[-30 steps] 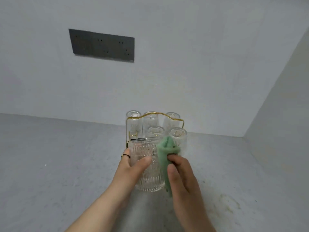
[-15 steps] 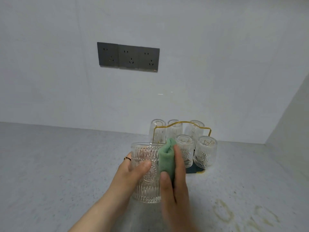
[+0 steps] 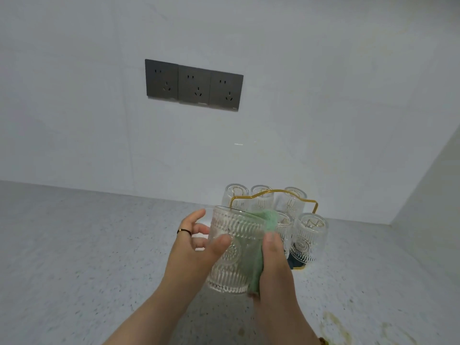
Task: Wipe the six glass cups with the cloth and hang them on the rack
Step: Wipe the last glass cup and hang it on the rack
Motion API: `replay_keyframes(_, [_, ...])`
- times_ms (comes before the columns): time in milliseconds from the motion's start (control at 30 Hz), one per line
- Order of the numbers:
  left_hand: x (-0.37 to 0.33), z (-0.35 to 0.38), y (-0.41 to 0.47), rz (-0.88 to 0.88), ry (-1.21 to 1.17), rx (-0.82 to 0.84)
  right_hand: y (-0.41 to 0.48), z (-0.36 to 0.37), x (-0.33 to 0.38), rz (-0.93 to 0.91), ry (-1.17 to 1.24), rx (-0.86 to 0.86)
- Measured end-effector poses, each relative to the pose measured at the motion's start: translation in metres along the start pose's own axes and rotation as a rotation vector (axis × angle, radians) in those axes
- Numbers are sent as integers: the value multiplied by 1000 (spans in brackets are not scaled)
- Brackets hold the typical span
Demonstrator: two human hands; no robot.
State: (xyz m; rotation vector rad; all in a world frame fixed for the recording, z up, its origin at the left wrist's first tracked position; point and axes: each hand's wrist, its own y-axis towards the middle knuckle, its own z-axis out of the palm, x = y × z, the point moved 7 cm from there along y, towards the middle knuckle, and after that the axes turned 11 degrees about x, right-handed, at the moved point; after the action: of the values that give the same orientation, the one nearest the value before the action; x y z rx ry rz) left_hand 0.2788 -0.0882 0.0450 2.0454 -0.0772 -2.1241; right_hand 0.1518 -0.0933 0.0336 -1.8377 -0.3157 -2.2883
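Fingers of the left hand [image 3: 196, 247] curl loosely round the left side of a clear ribbed glass cup [image 3: 231, 265], thumb pressed on its front; a dark ring [image 3: 183, 231] sits on one finger. Beside it, the right hand [image 3: 276, 267] pinches a folded green cloth [image 3: 270, 219] against the cup's right wall, thumb outside, the cloth's top lapping over the rim; its other fingers are hidden. The cup is upright, mouth up. Near the right forearm, yellowish stains [image 3: 333, 324] mark the speckled grey countertop [image 3: 87, 245]. Just behind the cup stands a gold wire rack [image 3: 273, 192], where five matching glasses [image 3: 308, 235] hang upside down. Beyond, three dark grey wall sockets [image 3: 194, 84] sit on the white wall [image 3: 323, 95].
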Motion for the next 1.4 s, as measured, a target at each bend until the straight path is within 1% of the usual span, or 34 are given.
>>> replay_keyframes(67, [3,2,-3,3,38,-27,0,1,5,-35,-108,-30])
replay_keyframes(133, [9,12,-7,1,75,19,-1,4,9,-82,-191,-39])
replay_keyframes(267, [7,22,-2,-37,-32,97,-2,15,13,-182,-329,-29])
replay_keyframes(300, [6,23,1,-38,-41,138,-2,16,15,-202,-354,-16])
replay_keyframes(367, [6,23,6,-41,-125,212,2,12,19,-215,-334,6])
replay_keyframes(467, [5,25,7,-102,-220,247,14,3,13,-133,-161,83])
replay_keyframes(533, [9,25,8,-137,-207,238,18,3,8,-90,-99,120])
replay_keyframes(600, [12,26,9,-158,-146,226,18,1,1,-49,-106,93])
replay_keyframes(633, [12,23,11,-147,-124,185,17,0,-1,-47,-102,77])
replay_keyframes(700, [13,11,13,-131,-66,35,16,-5,-3,-43,-110,17])
replay_keyframes(733, [14,8,13,-133,-42,-3,15,-7,-3,-58,-127,-5])
replay_keyframes(867, [13,13,8,-116,41,3,9,4,9,-198,-320,-28])
replay_keyframes(933, [12,19,6,-122,40,41,8,11,11,-268,-400,-32])
replay_keyframes(1000, [15,21,7,-125,-22,84,8,15,10,-305,-427,-22])
replay_keyframes(1067, [19,19,8,-143,-131,135,8,13,12,-294,-377,-4])
replay_keyframes(1100, [21,19,7,-157,-183,185,9,9,12,-263,-293,13])
replay_keyframes(1200, [16,25,3,-159,-315,300,15,4,3,-97,-48,98])
replay_keyframes(1267, [15,24,3,-160,-302,279,17,2,0,-54,-2,78])
replay_keyframes(1333, [11,20,9,-139,-192,213,17,0,3,-55,-20,43])
replay_keyframes(1400, [11,9,14,-130,-65,86,16,-2,6,-90,-118,28])
